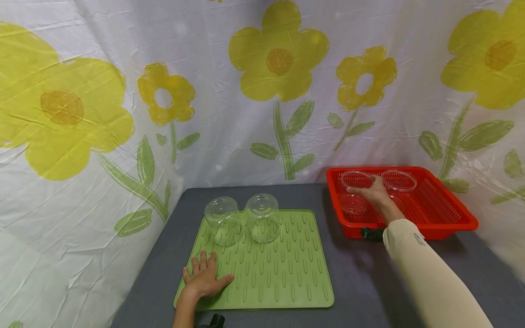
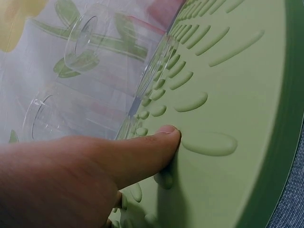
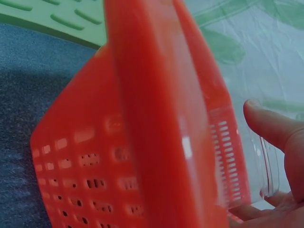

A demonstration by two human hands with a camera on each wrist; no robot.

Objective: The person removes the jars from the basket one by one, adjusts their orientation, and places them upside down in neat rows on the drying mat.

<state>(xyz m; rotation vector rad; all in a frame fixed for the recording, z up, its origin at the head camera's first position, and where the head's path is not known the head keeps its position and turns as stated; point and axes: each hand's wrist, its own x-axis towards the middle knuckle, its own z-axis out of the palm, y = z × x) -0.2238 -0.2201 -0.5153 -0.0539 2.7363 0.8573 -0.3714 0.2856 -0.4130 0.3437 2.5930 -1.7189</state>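
Observation:
On the red basket's left side, my right hand [image 1: 374, 193] holds a clear jar [image 1: 353, 205], thumb at the near side. In the right wrist view the thumb and fingers of the right hand [image 3: 285, 161] are about the clear jar [image 3: 266, 166]. Another clear jar [image 1: 398, 181] stands to its right in the basket. My left hand [image 1: 203, 279] rests with spread fingers on the lower left of the green mat [image 1: 283, 291]. Two clear jars [image 1: 223, 223] stand side by side on the mat's far left part, beyond that hand.
The red perforated basket [image 1: 463, 224] stands on the dark grey table [image 1: 352, 291], right of the mat. Its raised rim lies under my right forearm. A flower-printed white curtain [image 1: 213, 150] hangs behind the table and along its sides.

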